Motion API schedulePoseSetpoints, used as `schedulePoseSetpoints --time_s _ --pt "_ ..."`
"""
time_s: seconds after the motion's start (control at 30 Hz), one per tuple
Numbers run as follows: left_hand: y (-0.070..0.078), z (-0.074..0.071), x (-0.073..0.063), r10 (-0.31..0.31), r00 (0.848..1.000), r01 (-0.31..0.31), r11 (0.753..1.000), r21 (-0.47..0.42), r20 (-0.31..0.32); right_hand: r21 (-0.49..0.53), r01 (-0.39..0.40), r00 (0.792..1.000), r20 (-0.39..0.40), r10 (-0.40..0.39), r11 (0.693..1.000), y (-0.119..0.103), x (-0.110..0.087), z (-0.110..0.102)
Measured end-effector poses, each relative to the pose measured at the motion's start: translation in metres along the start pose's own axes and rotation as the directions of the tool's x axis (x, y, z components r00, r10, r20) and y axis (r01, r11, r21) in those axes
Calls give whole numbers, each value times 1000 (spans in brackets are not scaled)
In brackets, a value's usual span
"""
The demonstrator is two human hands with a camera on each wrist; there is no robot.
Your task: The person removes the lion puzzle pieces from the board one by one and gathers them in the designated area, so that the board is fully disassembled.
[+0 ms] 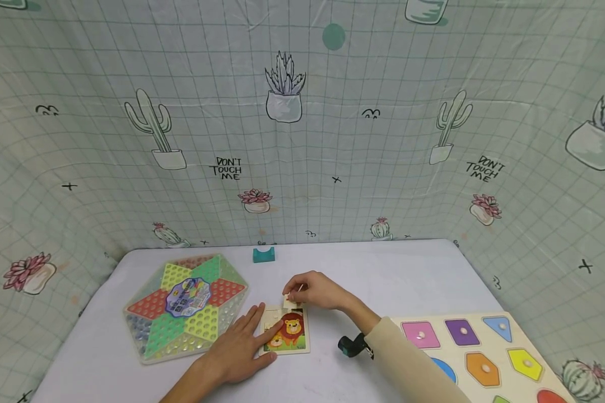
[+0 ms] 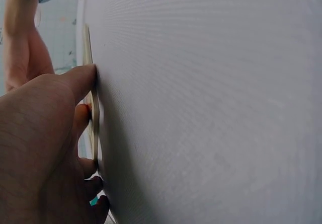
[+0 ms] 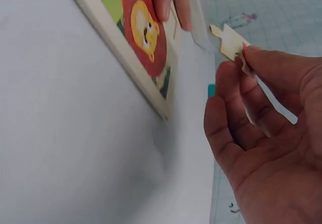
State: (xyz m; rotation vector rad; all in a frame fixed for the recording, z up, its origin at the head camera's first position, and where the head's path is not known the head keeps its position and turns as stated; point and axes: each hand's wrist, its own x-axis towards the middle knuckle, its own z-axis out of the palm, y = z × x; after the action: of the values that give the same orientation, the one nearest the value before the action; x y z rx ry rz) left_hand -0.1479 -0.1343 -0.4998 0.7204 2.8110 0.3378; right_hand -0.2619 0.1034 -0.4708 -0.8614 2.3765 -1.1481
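A small wooden jigsaw board (image 1: 308,342) with a lion picture lies on the white table; its upper part shows bare, pale wood. My left hand (image 1: 234,348) rests on the board's left side, fingers spread and fairly straight. In the left wrist view its thumb touches the board's edge. Between thumb and fingertips, my right hand (image 1: 316,290) pinches a small pale puzzle piece (image 3: 234,42) with a knob at one end. The piece is held up off the board, near its top edge. Part of the lion picture is hidden under the left fingers.
To the left lies a hexagonal Chinese checkers board (image 1: 204,327). A wooden board of coloured shapes (image 1: 459,350) occupies the right front, partly behind the right sleeve. A teal curved block (image 1: 264,256) stands at the back. A dark green strapped object (image 1: 350,346) shows at the right wrist.
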Motion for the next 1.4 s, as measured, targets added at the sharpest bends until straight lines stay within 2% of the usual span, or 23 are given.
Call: schedulePoseSetpoints --time_s 0.23,0.5,1.0,1.4 --pt "1 -1 -1 -6 1000 6 1000 -16 -1 -6 -80 996 45 80 997 14 -15 -21" --pt "-1 0 -3 15 1000 -16 1000 -27 -24 -49 -162 985 45 164 986 28 -24 -22" --pt "0 0 -2 23 999 -24 1000 -17 -23 -221 -151 988 -17 151 964 26 -25 -13" --pt "-1 0 -3 37 999 -38 999 -8 -27 -234 -133 990 9 139 963 24 -25 -12"
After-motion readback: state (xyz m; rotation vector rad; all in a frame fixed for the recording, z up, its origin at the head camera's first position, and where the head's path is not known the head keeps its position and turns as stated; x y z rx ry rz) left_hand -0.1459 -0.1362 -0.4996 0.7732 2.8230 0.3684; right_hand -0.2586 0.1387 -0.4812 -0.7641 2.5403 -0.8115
